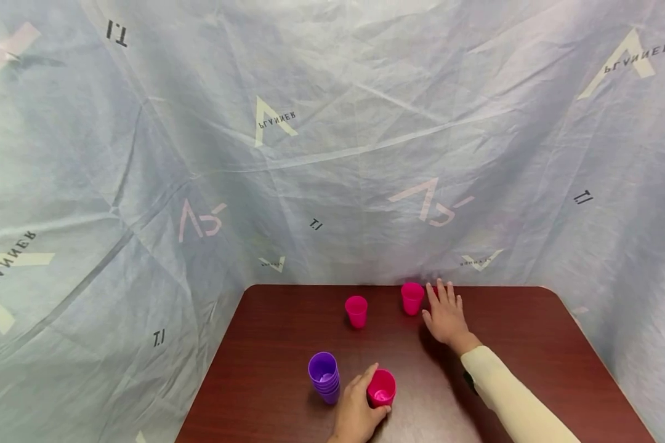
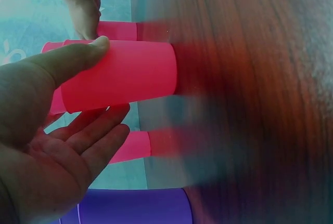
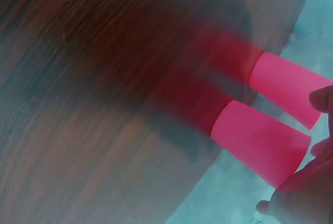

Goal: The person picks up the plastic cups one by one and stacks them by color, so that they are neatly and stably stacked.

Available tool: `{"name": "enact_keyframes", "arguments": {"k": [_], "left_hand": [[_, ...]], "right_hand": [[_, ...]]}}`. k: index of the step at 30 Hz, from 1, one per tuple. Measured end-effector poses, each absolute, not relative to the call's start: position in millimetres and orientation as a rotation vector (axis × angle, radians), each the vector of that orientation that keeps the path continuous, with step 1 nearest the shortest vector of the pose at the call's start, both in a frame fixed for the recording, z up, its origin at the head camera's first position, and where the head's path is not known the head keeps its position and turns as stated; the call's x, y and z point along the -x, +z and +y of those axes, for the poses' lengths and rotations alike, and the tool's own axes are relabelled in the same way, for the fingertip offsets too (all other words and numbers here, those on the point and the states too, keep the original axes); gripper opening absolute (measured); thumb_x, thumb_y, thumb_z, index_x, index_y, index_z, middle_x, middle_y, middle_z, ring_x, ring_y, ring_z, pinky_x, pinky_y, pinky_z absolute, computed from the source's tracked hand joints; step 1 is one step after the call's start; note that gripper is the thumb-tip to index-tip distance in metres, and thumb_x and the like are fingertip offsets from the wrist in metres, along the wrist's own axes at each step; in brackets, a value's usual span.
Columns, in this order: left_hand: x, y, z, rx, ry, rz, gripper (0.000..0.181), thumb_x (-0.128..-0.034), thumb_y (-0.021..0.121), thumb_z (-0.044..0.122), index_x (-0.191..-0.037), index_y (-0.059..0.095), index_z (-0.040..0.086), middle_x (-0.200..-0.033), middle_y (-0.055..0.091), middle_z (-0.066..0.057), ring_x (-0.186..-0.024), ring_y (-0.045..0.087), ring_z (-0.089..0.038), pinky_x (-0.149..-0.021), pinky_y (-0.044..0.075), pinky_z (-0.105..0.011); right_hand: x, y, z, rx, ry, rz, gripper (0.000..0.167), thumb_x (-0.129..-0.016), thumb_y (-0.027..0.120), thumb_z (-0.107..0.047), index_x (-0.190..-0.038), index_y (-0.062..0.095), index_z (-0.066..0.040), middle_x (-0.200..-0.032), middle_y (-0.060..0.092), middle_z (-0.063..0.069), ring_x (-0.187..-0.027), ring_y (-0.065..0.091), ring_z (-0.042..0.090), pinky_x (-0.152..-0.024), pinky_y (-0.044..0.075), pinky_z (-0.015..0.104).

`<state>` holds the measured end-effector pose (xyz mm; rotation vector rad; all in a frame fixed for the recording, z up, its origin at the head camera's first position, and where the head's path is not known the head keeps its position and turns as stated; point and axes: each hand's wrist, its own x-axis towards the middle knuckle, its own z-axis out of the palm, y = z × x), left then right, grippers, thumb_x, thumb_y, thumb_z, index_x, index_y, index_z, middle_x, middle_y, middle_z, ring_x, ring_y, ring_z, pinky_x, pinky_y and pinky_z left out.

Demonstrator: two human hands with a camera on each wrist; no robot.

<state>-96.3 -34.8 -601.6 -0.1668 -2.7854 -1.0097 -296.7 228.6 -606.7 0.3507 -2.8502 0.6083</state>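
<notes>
Near the front middle of the table, my left hand [image 1: 357, 407] holds a pink cup [image 1: 383, 394], thumb on one side and fingers on the other. A second rim above its edge in the left wrist view suggests nested pink cups [image 2: 125, 76]. Left of that hand stands a stack of purple cups [image 1: 326, 383]. At the far side, my right hand [image 1: 446, 317] reaches with spread fingers beside a pink cup [image 3: 260, 143], mostly hidden by the hand in the head view. Whether it touches that cup I cannot tell. Another upright pink cup [image 1: 412, 299] is just left of it.
One more pink cup [image 1: 357, 312] stands farther left, toward the back of the dark red-brown wooden table [image 1: 277, 344]. A grey printed sheet [image 1: 332, 154] hangs behind the table and along both sides.
</notes>
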Motion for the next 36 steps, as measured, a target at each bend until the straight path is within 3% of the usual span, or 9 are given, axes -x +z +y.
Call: {"name": "enact_keyframes", "arguments": {"k": [11, 18, 23, 28, 36], "left_hand": [[95, -603, -33, 0.170, -1.025, -2.769, 0.091, -0.0656, 0.100, 0.022, -0.147, 0.061, 0.027, -0.118, 0.077, -0.003, -0.106, 0.074, -0.020, -0.092, 0.061, -0.036], [95, -603, -34, 0.172, -1.023, -2.776, 0.090, -0.0656, 0.100, 0.022, -0.147, 0.061, 0.028, -0.114, 0.078, -0.002, -0.104, 0.074, -0.019, -0.090, 0.060, -0.035], [96, -603, -35, 0.169, -1.012, -2.783, 0.090, -0.0655, 0.100, 0.022, -0.146, 0.062, 0.026, -0.113, 0.078, -0.002, -0.103, 0.074, -0.020, -0.089, 0.060, -0.035], [96, -602, -35, 0.172, -1.012, -2.781, 0.089, -0.0657, 0.100, 0.021, -0.146, 0.062, 0.026, -0.115, 0.078, -0.002, -0.104, 0.074, -0.021, -0.089, 0.061, -0.036], [97, -602, -34, 0.172, -1.015, -2.778, 0.088, -0.0656, 0.100, 0.022, -0.145, 0.063, 0.026, -0.115, 0.078, -0.002, -0.104, 0.074, -0.022, -0.089, 0.061, -0.037]], "right_hand": [[299, -624, 238, -0.434, 0.635, -2.717, 0.047, -0.099, 0.056, 0.000, -0.145, 0.049, 0.004, -0.158, 0.038, 0.037, -0.151, 0.023, 0.064, -0.122, 0.034, 0.068], [295, -623, 242, -0.441, 0.638, -2.648, 0.049, -0.092, 0.059, 0.007, -0.140, 0.054, 0.001, -0.151, 0.045, 0.034, -0.143, 0.036, 0.061, -0.113, 0.045, 0.067], [289, -619, 242, -0.430, 0.678, -2.637, 0.047, -0.095, 0.059, 0.006, -0.142, 0.055, 0.000, -0.152, 0.045, 0.032, -0.142, 0.038, 0.054, -0.109, 0.049, 0.065], [282, -616, 243, -0.293, 0.751, -2.547, 0.047, -0.093, 0.072, -0.001, -0.139, 0.059, -0.003, -0.143, 0.048, 0.030, -0.133, 0.044, 0.052, -0.097, 0.054, 0.066], [266, -609, 241, -0.212, 0.844, -2.391, 0.059, -0.076, 0.093, -0.009, -0.125, 0.061, -0.002, -0.121, 0.049, 0.027, -0.115, 0.049, 0.046, -0.087, 0.054, 0.066]]}}
